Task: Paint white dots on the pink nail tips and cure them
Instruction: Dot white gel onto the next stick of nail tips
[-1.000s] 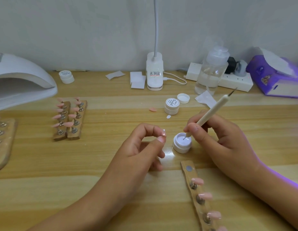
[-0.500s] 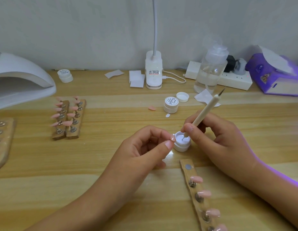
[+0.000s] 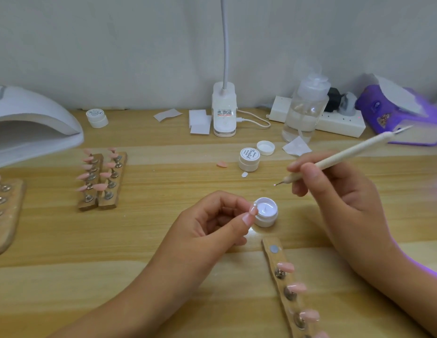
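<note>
Dotting tool: long axis slanted, with the working tip pointing down-left toward the left hand and the rear end up-right. The shaft is cream and the thin metal tip carries a white bead. The right hand grips the shaft pen-fashion near the tip. The left hand pinches a pink nail tip between thumb and forefinger, just beside the open jar, which sits below-left of the tool tip.

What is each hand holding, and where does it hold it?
Right hand grips the dotting pen near its lower tip. Left hand pinches a pink nail tip between thumb and finger.
</note>
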`<state>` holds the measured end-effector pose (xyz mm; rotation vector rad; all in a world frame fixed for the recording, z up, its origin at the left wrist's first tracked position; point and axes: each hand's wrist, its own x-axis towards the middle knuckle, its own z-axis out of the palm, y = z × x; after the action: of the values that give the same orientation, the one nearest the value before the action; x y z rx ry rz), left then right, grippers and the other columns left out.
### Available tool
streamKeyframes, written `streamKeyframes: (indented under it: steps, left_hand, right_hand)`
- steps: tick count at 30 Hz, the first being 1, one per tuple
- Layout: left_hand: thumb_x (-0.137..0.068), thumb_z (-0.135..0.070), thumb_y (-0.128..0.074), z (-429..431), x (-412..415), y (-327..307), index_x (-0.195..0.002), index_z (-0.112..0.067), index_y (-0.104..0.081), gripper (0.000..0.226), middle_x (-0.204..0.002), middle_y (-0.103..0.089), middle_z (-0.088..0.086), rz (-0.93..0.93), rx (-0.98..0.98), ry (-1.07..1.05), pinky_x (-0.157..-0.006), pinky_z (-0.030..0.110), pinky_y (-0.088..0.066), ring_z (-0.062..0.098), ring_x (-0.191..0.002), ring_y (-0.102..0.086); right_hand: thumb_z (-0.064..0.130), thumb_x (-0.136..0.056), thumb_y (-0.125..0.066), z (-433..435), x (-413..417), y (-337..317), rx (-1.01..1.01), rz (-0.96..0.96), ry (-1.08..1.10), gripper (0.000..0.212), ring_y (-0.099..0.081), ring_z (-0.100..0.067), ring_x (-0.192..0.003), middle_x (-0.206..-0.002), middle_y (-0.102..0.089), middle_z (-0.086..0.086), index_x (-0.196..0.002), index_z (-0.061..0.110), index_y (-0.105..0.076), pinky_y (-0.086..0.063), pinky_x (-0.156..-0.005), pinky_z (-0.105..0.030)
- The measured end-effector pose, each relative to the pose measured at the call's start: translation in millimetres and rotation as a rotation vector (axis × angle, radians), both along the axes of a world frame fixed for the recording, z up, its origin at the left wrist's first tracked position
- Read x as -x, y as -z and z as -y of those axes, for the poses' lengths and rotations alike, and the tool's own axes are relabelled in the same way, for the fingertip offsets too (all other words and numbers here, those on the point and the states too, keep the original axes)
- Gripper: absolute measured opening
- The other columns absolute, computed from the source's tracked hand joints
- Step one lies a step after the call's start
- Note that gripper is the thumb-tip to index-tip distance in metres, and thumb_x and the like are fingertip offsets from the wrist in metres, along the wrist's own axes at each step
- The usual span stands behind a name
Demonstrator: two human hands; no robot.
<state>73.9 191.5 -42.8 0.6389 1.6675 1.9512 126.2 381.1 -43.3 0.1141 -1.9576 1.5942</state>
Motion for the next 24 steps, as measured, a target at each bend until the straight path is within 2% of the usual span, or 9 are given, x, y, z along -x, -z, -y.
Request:
streamKeyframes:
  steps: [2,4,7,8,12,15,19,22,24]
  left_hand:
    - [-0.076,-0.027,-0.072,1,-1,1,-0.079,-0.027,-0.072,0.002,-0.074,-0.065,-0.011,-0.005,0.003,0.005,-0.064,0.011,-0.047,0.002,-0.068,-0.059]
    - [-0.074,-0.034,-0.075,2,-3,3,-0.08,-0.027,-0.072,0.01,-0.077,-0.068,-0.01,-0.024,0.008,0.007,-0.066,0.012,-0.048,0.004,-0.072,-0.062]
    - [-0.069,-0.04,-0.072,2,-5,5,-0.082,-0.03,-0.072,0.016,-0.084,-0.072,-0.007,-0.038,0.004,0.004,-0.069,0.015,-0.05,0.007,-0.078,-0.067]
    - [-0.069,-0.04,-0.072,2,-5,5,-0.082,-0.03,-0.072,0.016,-0.084,-0.072,-0.006,-0.036,0.001,0.001,-0.069,0.016,-0.05,0.007,-0.079,-0.067]
    - [-0.075,-0.029,-0.075,2,-1,2,-0.08,-0.028,-0.072,0.005,-0.078,-0.069,-0.011,-0.03,-0.006,-0.01,-0.067,0.013,-0.049,0.003,-0.073,-0.061]
    - [-0.076,-0.027,-0.07,2,0,1,-0.079,-0.028,-0.072,0.004,-0.075,-0.066,-0.013,-0.031,-0.002,-0.008,-0.067,0.013,-0.048,0.002,-0.071,-0.058]
    - [-0.076,-0.026,-0.07,1,-1,1,-0.078,-0.027,-0.071,0.002,-0.073,-0.065,-0.012,-0.044,-0.003,0.009,-0.067,0.013,-0.046,0.003,-0.069,-0.056]
    - [-0.076,-0.028,-0.074,1,-1,1,-0.078,-0.027,-0.071,0.004,-0.074,-0.065,-0.012,-0.061,0.011,0.014,-0.067,0.013,-0.045,0.004,-0.068,-0.055]
    - [-0.077,-0.025,-0.071,1,-1,2,-0.078,-0.028,-0.07,0.003,-0.075,-0.065,-0.012,-0.064,0.018,0.011,-0.066,0.013,-0.045,0.003,-0.068,-0.055]
  right_hand:
    - [0.034,-0.087,-0.066,2,-4,-2,0.173,-0.031,-0.023,0.009,-0.061,-0.009,-0.071,-0.082,-0.065,0.006,-0.089,0.026,-0.067,-0.052,-0.073,-0.022]
    - [0.044,-0.073,-0.079,5,-9,0,0.293,0.018,-0.057,0.024,-0.064,-0.009,-0.07,-0.076,-0.064,0.005,-0.085,0.028,-0.067,-0.057,-0.079,-0.031]
    - [0.048,-0.065,-0.085,10,-16,4,0.331,0.118,-0.124,0.033,-0.066,-0.009,-0.064,-0.067,-0.062,0.005,-0.074,0.025,-0.062,-0.055,-0.084,-0.053]
    - [0.048,-0.065,-0.085,11,-17,5,0.328,0.137,-0.142,0.034,-0.067,-0.01,-0.064,-0.066,-0.062,0.005,-0.071,0.025,-0.06,-0.054,-0.084,-0.055]
    - [0.048,-0.067,-0.084,12,-14,2,0.347,0.145,-0.21,0.035,-0.064,-0.012,-0.066,-0.066,-0.059,0.005,-0.071,0.025,-0.057,-0.053,-0.075,-0.035]
    - [0.039,-0.067,-0.083,11,-14,1,0.394,0.136,-0.234,0.031,-0.062,-0.009,-0.064,-0.066,-0.056,0.006,-0.071,0.024,-0.056,-0.048,-0.079,-0.041]
    - [0.043,-0.069,-0.082,13,-17,0,0.399,0.145,-0.278,0.035,-0.064,-0.011,-0.068,-0.065,-0.056,0.004,-0.069,0.023,-0.054,-0.048,-0.084,-0.05]
    - [0.042,-0.074,-0.08,16,-18,0,0.374,0.155,-0.313,0.033,-0.064,-0.011,-0.069,-0.062,-0.056,0.003,-0.069,0.022,-0.053,-0.054,-0.089,-0.046]
    - [0.042,-0.074,-0.08,16,-17,0,0.376,0.163,-0.317,0.034,-0.062,-0.015,-0.068,-0.061,-0.055,0.002,-0.068,0.023,-0.053,-0.056,-0.085,-0.041]
